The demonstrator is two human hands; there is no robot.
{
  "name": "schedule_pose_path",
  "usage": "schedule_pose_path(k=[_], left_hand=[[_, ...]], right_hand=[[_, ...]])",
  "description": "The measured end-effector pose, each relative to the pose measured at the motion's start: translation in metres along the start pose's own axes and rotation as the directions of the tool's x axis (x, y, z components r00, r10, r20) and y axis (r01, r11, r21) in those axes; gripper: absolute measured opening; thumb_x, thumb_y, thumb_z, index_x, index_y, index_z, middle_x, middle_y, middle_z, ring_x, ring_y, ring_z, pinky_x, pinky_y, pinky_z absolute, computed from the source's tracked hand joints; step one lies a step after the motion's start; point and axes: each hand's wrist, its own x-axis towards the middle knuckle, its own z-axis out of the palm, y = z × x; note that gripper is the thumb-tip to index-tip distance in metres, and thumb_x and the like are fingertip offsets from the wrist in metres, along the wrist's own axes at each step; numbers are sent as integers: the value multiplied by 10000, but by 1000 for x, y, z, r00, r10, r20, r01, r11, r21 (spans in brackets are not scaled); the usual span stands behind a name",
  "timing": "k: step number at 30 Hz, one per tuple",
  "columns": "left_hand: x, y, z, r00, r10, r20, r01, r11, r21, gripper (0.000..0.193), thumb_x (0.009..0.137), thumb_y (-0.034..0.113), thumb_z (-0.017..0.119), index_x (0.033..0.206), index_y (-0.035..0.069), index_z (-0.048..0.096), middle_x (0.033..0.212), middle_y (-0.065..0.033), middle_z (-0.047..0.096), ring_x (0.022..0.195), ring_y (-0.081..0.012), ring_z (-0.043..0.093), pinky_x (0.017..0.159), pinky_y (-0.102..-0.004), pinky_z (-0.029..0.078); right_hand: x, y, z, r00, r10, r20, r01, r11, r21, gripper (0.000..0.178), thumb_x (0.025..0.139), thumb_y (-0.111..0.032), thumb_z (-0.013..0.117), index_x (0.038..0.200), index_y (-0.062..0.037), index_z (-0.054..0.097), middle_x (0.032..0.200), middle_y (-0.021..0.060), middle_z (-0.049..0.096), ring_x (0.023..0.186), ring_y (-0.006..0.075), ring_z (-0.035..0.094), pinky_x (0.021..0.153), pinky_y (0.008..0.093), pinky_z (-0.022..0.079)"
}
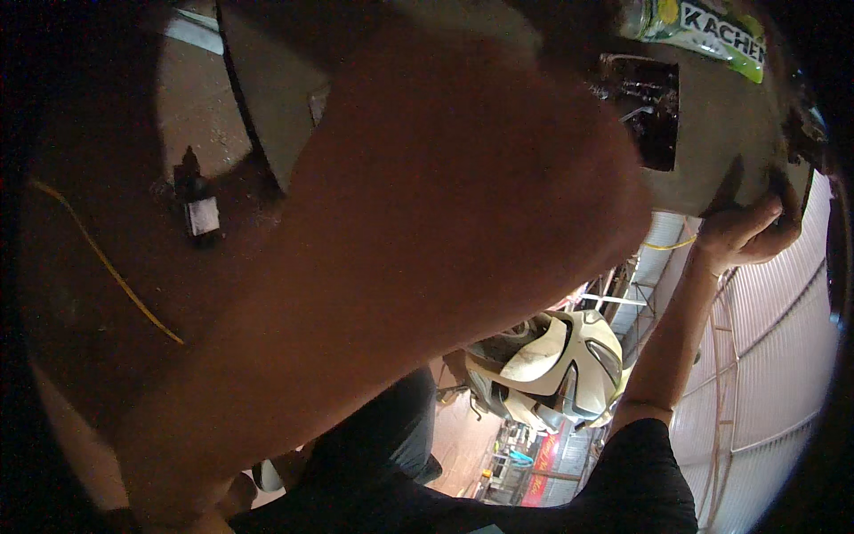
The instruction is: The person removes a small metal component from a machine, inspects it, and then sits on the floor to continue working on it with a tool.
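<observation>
Grey-brown board [716, 173] sits at two o'clock, the right hand [745, 233] at its edge at three, curled; whether it pinches the board or merely rests there, I cannot tell. The left hand is not visible. A bare limb [463, 196] blocks the centre, so an unseen nudge could shift the dark sheet [654, 147] at two or the packet [703, 36] near one. Poor purchase on the edge could make the hand slip.

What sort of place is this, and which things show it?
Probably a repair workshop: a white-faired motorcycle, corrugated sheeting on a metal frame, and a dark nozzle-tipped bottle suggest it.
</observation>
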Motion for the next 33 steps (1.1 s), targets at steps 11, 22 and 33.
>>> schedule_pose_path(k=[11, 22, 33], left_hand=[[93, 19, 43, 959, 243, -147, -251, 967, -38, 230, 895, 304, 769, 891, 105, 654, 744, -104, 647, 665, -325, 680, 616, -464, 519], [63, -11, 28, 945, 302, -122, -303, 953, 11, 235, 884, 305, 768, 863, 105, 646, 722, -107, 639, 619, -327, 659, 578, -460, 507], [16, -55, 11, 932, 345, -111, -342, 939, 43, 241, 873, 305, 766, 836, 105, 637, 701, -110, 631, 573, -330, 637, 541, -456, 494]], right_hand=[[9, 9, -11, 967, -211, 143, 247, 913, -323, 393, 1028, -348, 646, 1014, 41, 703, 1060, 180, 723, 984, 308, 671, 904, 434, 554], [6, -2, 1, 968, -143, 204, 167, 980, -109, 312, 1004, -263, 648, 1057, 42, 690, 1102, 169, 689, 1033, 287, 662, 951, 432, 550], [2, -3, -9, 960, -238, 150, 279, 867, -412, 347, 990, -357, 709, 1005, -11, 720, 1020, 106, 672, 1000, 273, 630, 968, 425, 499]])
